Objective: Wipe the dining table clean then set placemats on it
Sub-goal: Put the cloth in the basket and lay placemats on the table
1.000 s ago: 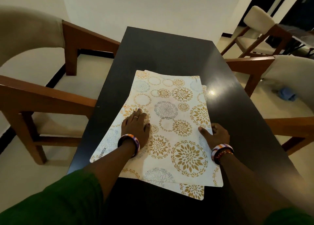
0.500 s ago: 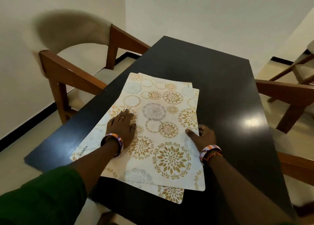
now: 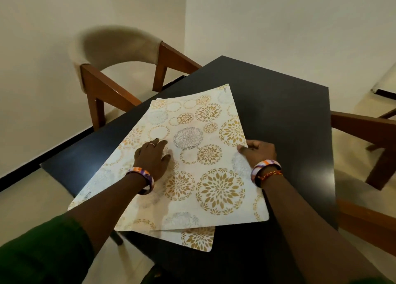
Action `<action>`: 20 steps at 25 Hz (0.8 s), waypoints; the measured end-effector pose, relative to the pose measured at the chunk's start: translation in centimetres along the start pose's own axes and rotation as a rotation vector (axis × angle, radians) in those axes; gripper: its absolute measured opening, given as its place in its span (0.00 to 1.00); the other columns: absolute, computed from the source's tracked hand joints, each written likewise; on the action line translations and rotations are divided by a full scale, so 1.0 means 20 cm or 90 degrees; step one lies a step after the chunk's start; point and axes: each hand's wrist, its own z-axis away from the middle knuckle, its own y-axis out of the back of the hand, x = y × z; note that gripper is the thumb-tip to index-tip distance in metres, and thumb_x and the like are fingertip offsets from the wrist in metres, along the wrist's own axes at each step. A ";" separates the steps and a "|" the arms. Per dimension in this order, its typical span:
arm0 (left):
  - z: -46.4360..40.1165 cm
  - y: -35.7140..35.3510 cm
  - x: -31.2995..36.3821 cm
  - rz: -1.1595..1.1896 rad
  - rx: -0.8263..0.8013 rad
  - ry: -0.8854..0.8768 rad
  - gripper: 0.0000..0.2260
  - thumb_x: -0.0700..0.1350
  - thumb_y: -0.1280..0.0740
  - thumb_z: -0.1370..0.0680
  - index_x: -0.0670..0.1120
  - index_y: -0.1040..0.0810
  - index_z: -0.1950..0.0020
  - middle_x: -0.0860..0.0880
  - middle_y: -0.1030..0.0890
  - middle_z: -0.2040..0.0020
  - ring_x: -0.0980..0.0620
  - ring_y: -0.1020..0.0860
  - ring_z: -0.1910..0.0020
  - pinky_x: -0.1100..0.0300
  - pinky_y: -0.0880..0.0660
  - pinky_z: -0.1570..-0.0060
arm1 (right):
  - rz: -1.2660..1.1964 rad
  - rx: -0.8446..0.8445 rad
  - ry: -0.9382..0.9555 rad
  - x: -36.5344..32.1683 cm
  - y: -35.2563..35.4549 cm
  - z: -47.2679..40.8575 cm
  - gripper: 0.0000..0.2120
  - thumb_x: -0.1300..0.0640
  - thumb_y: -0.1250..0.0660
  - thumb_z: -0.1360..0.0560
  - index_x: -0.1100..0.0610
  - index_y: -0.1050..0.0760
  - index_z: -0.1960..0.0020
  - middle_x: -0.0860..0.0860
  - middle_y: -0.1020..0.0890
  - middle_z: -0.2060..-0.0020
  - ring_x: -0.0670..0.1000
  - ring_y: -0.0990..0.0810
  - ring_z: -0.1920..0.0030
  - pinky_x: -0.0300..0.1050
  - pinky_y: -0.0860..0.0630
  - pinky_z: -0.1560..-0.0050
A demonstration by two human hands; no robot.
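Stack of floral placemats (image 3: 205, 155) sits fanned out on the black worktop (image 3: 285, 112), left hand (image 3: 153, 157) pressed flat and open on top, right hand (image 3: 260, 151) pinching the top mat's right edge.

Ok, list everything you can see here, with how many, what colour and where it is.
table: one, black, centre of view, bearing the placemats.
placemats: a fanned stack, at least three, cream with gold and grey flower circles, on the table's near half; one corner pokes out at the bottom.
chairs: one with brown wood frame and beige padded back, far left of the table; brown wood parts of others at the right.
walls: cream, behind the table.
left hand: flat on the stack, ring on one finger, striped bangle at the wrist.
right hand: gripping the top placemat's right edge, bangle and thread band at the wrist.
sleeve: green, bottom left.
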 end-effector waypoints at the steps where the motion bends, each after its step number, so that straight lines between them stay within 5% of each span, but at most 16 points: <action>1: -0.01 0.00 0.07 0.005 0.004 -0.029 0.24 0.50 0.44 0.19 0.49 0.43 0.25 0.45 0.42 0.24 0.44 0.43 0.25 0.49 0.47 0.28 | -0.009 0.025 -0.006 0.00 0.08 -0.03 0.15 0.60 0.29 0.28 0.62 0.21 0.43 0.56 0.18 0.48 0.50 0.23 0.51 0.42 0.27 0.46; 4: -0.07 -0.01 0.34 0.024 0.002 -0.151 0.24 0.51 0.45 0.19 0.50 0.45 0.24 0.46 0.40 0.24 0.45 0.41 0.26 0.49 0.45 0.29 | 0.008 0.139 -0.021 0.01 0.39 -0.15 0.16 0.60 0.29 0.28 0.64 0.22 0.42 0.59 0.18 0.46 0.54 0.22 0.47 0.45 0.27 0.42; 7: -0.10 -0.05 0.56 0.017 -0.053 -0.258 0.26 0.55 0.45 0.20 0.51 0.47 0.24 0.46 0.43 0.23 0.46 0.44 0.25 0.50 0.47 0.29 | 0.229 0.185 -0.056 0.04 0.64 -0.21 0.22 0.56 0.32 0.25 0.64 0.29 0.33 0.58 0.25 0.36 0.60 0.28 0.35 0.49 0.32 0.34; 10: -0.13 -0.17 0.67 -0.063 -0.145 -0.288 0.29 0.62 0.48 0.22 0.55 0.50 0.24 0.46 0.51 0.22 0.46 0.51 0.23 0.47 0.52 0.27 | 0.361 0.093 -0.063 0.15 0.61 -0.16 0.34 0.48 0.34 0.24 0.60 0.43 0.25 0.56 0.35 0.28 0.59 0.37 0.29 0.50 0.39 0.30; 15: -0.18 -0.34 0.81 -0.180 -0.231 -0.299 0.33 0.67 0.50 0.24 0.56 0.54 0.23 0.45 0.58 0.22 0.44 0.58 0.23 0.42 0.56 0.27 | 0.521 -0.102 -0.219 0.41 0.36 -0.04 0.42 0.30 0.46 0.28 0.45 0.61 0.24 0.51 0.60 0.23 0.60 0.60 0.24 0.72 0.56 0.31; 20: -0.26 -0.39 0.89 -0.172 -0.225 -0.315 0.33 0.67 0.49 0.24 0.58 0.57 0.24 0.47 0.61 0.22 0.46 0.60 0.23 0.39 0.58 0.28 | 0.508 -0.108 -0.255 0.44 0.42 -0.13 0.42 0.29 0.47 0.28 0.44 0.64 0.24 0.50 0.63 0.24 0.59 0.64 0.25 0.75 0.59 0.33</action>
